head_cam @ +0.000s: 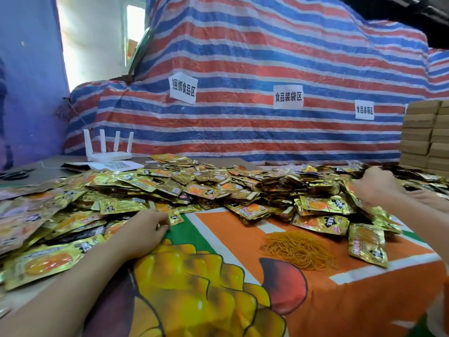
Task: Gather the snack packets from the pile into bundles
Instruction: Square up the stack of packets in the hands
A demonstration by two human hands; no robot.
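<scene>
Reaching into the snack packets heaped across the table, left hand curls at the near edge, right hand blurs, grips unclear; rubber bands lie nearby, most packets look unbundled.

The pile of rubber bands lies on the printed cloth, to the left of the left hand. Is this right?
Not quite. In the head view the rubber bands lie on the printed cloth, but to the right of the left hand.
</scene>
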